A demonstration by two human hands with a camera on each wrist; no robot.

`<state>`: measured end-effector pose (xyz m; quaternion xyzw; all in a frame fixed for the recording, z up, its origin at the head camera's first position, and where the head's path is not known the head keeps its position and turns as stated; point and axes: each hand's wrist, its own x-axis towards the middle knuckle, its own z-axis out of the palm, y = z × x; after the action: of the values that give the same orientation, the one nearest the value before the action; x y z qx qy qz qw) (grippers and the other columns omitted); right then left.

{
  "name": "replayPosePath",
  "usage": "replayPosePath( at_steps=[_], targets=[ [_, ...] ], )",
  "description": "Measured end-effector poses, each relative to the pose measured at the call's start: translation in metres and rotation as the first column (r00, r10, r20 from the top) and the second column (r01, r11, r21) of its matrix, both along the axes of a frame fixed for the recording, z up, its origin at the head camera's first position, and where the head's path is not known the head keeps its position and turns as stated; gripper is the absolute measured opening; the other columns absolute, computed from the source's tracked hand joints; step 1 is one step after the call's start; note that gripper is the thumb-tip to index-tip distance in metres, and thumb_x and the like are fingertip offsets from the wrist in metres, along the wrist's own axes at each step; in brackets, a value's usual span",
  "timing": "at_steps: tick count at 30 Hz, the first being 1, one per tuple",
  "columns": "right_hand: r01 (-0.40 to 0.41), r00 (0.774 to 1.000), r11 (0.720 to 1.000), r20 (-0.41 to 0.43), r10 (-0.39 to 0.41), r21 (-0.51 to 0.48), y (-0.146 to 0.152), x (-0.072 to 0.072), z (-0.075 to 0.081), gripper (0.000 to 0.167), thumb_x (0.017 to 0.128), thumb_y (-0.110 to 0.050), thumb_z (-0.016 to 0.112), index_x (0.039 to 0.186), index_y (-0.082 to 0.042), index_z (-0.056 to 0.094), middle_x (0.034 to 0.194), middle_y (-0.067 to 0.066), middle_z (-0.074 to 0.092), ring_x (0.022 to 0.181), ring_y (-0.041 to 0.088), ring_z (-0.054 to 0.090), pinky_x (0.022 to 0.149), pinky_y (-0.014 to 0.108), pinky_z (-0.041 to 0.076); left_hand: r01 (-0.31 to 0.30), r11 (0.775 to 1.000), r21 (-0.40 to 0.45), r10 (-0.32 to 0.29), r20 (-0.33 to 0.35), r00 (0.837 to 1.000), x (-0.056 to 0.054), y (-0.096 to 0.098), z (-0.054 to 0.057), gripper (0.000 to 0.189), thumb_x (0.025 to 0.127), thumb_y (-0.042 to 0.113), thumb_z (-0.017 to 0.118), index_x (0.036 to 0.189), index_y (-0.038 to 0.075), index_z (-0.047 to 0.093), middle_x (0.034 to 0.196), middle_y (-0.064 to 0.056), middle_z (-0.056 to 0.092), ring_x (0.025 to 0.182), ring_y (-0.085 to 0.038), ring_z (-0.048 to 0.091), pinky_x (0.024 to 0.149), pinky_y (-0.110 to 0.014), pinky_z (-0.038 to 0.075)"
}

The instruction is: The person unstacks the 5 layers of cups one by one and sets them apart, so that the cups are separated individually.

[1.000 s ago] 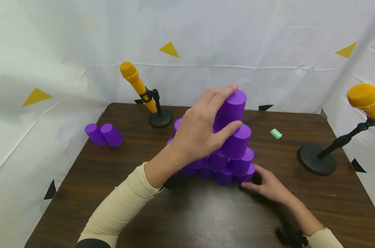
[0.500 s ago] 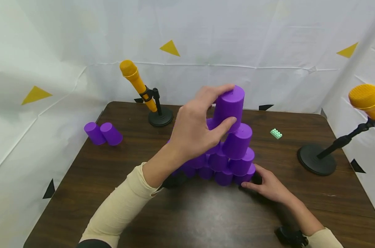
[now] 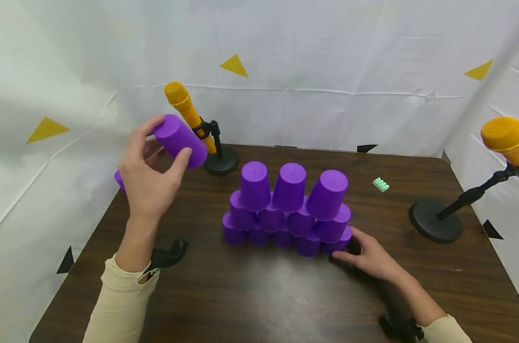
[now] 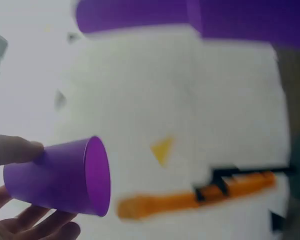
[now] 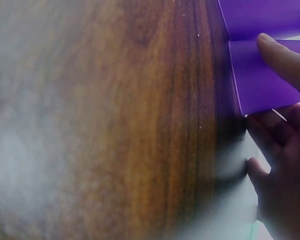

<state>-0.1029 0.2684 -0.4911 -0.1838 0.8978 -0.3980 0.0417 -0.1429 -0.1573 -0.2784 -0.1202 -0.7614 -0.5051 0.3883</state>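
Note:
My left hand point(image 3: 150, 183) grips a purple cup point(image 3: 180, 141) in the air at the left, thumb on one side and fingers on the other. The cup is tilted, and its open mouth shows in the left wrist view. Right of centre, upside-down purple cups stand stacked in three rows, with three cups on top, such as the middle one point(image 3: 290, 188). My right hand point(image 3: 373, 255) holds the rightmost bottom cup point(image 5: 267, 75), its thumb on the near side and fingers round the outer side. Behind my left hand, another purple cup point(image 3: 119, 180) is mostly hidden.
A yellow microphone point(image 3: 184, 107) on a black stand point(image 3: 222, 161) is at the back left of the brown table point(image 3: 259, 305). Another yellow microphone point(image 3: 505, 137) on its stand point(image 3: 436, 220) is at the right. Near the back lies a light green toy brick point(image 3: 381, 185).
My left hand has carried the purple cup from above the stack's right end over to the left, tilting it. My right hand has stayed at the bottom right cup.

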Motion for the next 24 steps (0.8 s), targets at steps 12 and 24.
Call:
replayPosePath(
  at_steps=[12,24],
  targets=[
    [0.002,1.000,1.000,0.011,-0.002,-0.014,-0.001,-0.001,-0.001,0.069,0.083,-0.030,0.081,0.139,-0.005,0.050,0.133,0.016,0.059,0.126,0.040,0.050,0.101,0.062,0.037,-0.345,0.917,-0.199,0.390,0.272,0.880,-0.057,-0.085,-0.138,0.053,0.073,0.028,0.087,0.122,0.022,0.067,0.114,-0.005,0.069,0.102,-0.022,0.064,0.080,-0.049,0.052],
    [0.015,1.000,1.000,0.026,-0.015,-0.006,-0.002,0.000,0.000,0.070,0.083,-0.031,0.080,0.140,-0.004,0.049,0.135,0.017,0.057,0.128,0.041,0.048,0.102,0.062,0.036,-0.299,0.876,-0.378,0.445,0.399,0.802,-0.079,-0.091,-0.181,0.054,0.074,0.021,0.087,0.123,0.017,0.065,0.118,-0.010,0.067,0.105,-0.035,0.063,0.080,-0.058,0.049]
  ],
)
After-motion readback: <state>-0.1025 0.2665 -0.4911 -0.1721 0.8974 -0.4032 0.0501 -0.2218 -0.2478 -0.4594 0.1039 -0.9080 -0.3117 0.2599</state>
